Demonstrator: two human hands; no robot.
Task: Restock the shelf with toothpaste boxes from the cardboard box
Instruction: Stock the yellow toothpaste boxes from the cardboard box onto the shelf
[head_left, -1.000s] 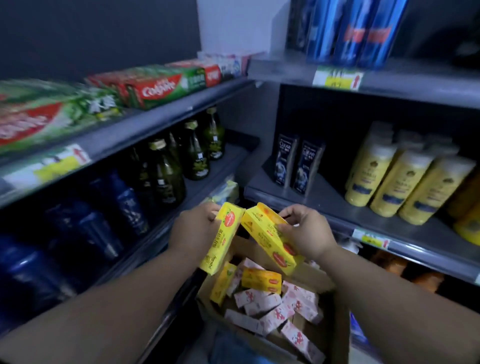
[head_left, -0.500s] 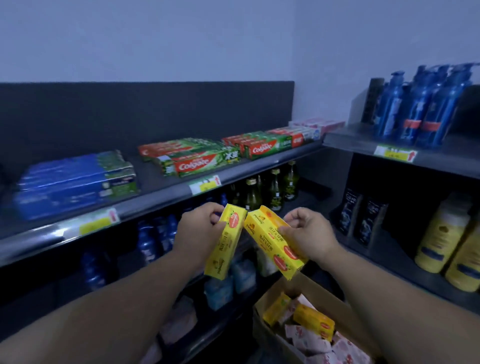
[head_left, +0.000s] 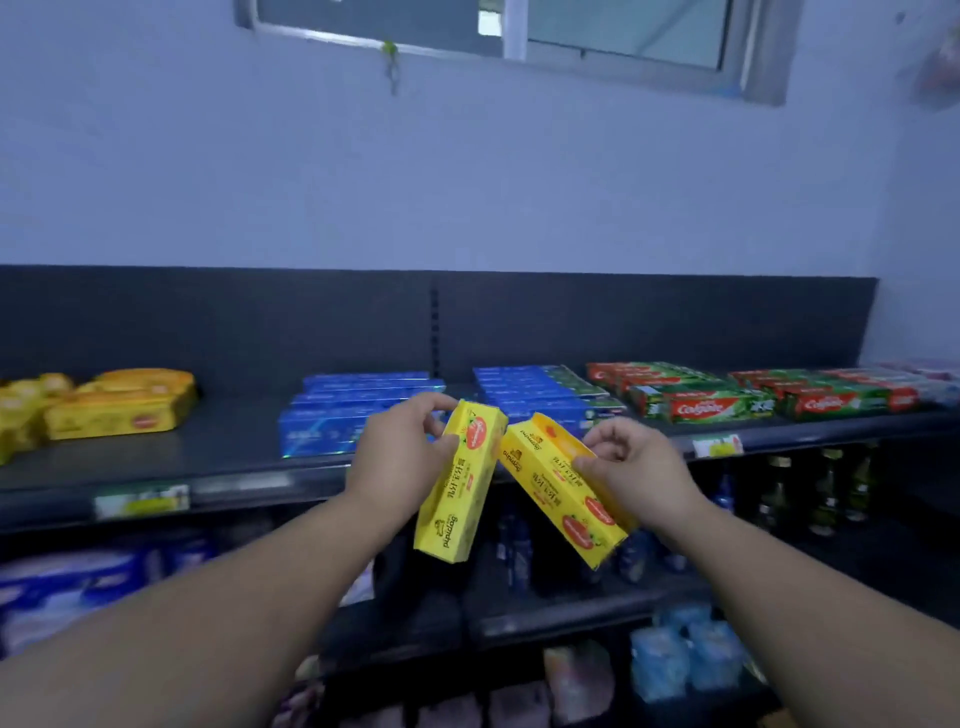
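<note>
Head view: the left hand (head_left: 402, 457) grips one yellow toothpaste box (head_left: 460, 483) by its upper end; the right hand (head_left: 636, 470) clasps another yellow box (head_left: 558, 486), tilted, just beside it, both near the shelf (head_left: 234, 457) edge.

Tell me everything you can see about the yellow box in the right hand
The yellow toothpaste box is a long, narrow carton, seemingly thin cardboard, with red round logos and dark print too blurred to read. It is held in the air before the shelf edge, tilted, its upper end toward the other yellow box. The right hand pinches its upper right edge; nothing else clearly touches it.
</note>
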